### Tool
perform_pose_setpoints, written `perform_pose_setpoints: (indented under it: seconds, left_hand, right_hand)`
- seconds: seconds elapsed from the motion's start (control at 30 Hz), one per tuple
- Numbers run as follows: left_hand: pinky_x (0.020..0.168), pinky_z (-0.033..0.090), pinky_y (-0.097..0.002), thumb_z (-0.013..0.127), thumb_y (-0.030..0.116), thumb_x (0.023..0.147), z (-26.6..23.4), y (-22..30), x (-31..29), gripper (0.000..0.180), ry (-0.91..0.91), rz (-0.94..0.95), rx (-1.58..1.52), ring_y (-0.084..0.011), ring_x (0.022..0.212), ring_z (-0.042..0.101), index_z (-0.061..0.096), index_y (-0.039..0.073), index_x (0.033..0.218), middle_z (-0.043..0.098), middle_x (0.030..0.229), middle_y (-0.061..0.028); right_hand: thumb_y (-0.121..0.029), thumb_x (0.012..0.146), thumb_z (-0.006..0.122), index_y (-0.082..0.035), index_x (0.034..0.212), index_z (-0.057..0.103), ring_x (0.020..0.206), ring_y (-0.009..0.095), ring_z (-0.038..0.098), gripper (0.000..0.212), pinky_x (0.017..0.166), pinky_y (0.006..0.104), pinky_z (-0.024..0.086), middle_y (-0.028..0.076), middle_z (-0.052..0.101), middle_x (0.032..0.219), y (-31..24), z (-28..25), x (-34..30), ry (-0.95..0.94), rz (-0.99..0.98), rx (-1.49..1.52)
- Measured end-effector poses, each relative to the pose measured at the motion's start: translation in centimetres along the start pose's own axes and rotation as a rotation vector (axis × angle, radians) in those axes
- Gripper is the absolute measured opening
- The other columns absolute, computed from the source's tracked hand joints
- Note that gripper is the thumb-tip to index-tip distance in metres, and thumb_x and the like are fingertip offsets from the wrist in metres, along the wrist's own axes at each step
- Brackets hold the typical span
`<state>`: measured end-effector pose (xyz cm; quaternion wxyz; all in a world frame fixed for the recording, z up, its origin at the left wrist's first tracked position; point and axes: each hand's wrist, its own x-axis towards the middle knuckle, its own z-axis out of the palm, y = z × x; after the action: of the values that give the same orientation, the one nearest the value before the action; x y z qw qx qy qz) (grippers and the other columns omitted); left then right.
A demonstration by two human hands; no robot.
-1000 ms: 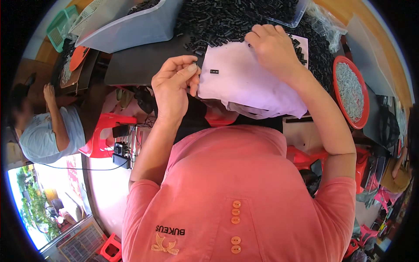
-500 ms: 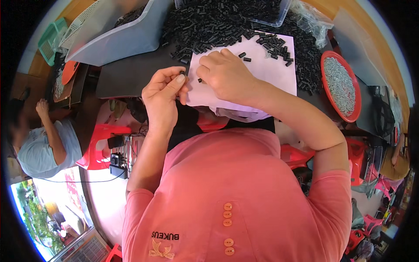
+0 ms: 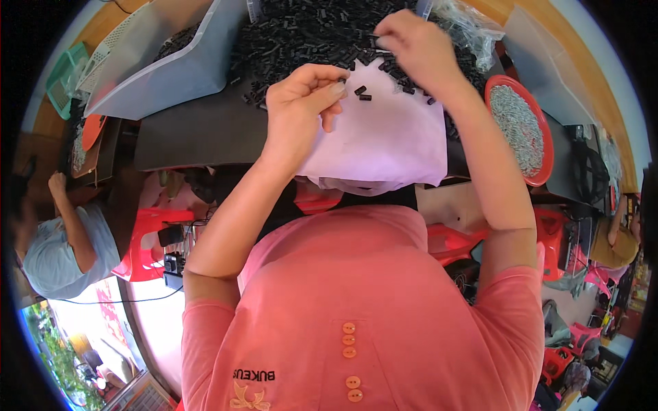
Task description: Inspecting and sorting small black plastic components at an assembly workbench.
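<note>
Heap of black pieces point(image 3: 301, 41) between translucent bin point(image 3: 164, 85) and red basin point(image 3: 541, 122)

R hand point(image 3: 423, 56) back @ blk pile point(image 3: 301, 41) — L hand point(image 3: 301, 99) now over sheet point(image 3: 384, 140).

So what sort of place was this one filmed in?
Probably a small workshop for handling parts: a big heap of small black pieces lies on the dark table, a red basin holds small silvery parts at the right, and another person is at the left.
</note>
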<state>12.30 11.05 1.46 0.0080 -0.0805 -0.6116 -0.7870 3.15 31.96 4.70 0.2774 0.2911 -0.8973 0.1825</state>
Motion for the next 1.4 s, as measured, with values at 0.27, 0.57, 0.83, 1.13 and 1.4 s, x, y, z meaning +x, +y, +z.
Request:
perform_pose_setpoints:
  seconds: [0.27,0.57,0.83,1.13,1.4]
  left_hand:
    - [0.046,0.038,-0.0212,0.062,0.000,0.087,0.4,-1.5,0.5,0.017,0.046,-0.113,-0.038,-0.0077,0.057,0.053,0.066,-0.004,0.103,0.063,0.078,-0.0055]
    - [0.047,0.037,-0.0206,0.063,0.000,0.088,0.1,-1.2,0.4,0.016,0.036,-0.176,0.012,-0.0084,0.052,0.050,0.066,-0.004,0.104,0.064,0.078,-0.0064]
    - [0.046,0.038,-0.0208,0.066,-0.002,0.085,0.2,-1.1,0.3,0.016,0.075,-0.172,0.002,-0.0079,0.056,0.053,0.067,-0.004,0.100,0.062,0.076,-0.0049]
    - [0.047,0.040,-0.0209,0.066,-0.001,0.085,0.2,-1.2,0.3,0.015,0.076,-0.165,0.022,-0.0080,0.059,0.054,0.067,-0.004,0.100,0.063,0.079,-0.0043]
    - [0.047,0.039,-0.0207,0.066,-0.001,0.086,0.4,-1.1,0.1,0.014,0.101,-0.145,0.015,-0.0075,0.056,0.053,0.067,-0.003,0.100,0.063,0.077,-0.0044]
  right_hand:
    - [-0.013,0.082,0.063,-0.011,0.091,0.069,0.082,0.029,0.066,0.010,0.072,0.0414,0.051,0.007,0.067,0.089,4.2,-0.4,-0.5,-0.133,0.106,-0.161]
    - [-0.009,0.079,0.065,-0.011,0.089,0.069,0.081,0.026,0.065,0.011,0.071,0.0375,0.051,0.005,0.062,0.084,3.6,1.6,-1.2,-0.173,-0.003,-0.083]
    - [-0.005,0.077,0.064,-0.009,0.091,0.069,0.080,0.026,0.064,0.015,0.070,0.0365,0.050,0.005,0.061,0.083,5.2,0.0,-1.3,-0.139,0.068,-0.078]
    - [-0.008,0.075,0.065,-0.012,0.091,0.068,0.082,0.027,0.063,0.016,0.074,0.0408,0.048,0.005,0.060,0.086,5.0,0.8,-2.0,-0.108,-0.042,-0.234]
    - [-0.010,0.077,0.066,-0.012,0.091,0.069,0.078,0.027,0.062,0.015,0.071,0.0393,0.049,0.006,0.059,0.084,4.5,-0.1,-1.8,-0.172,-0.039,-0.127]
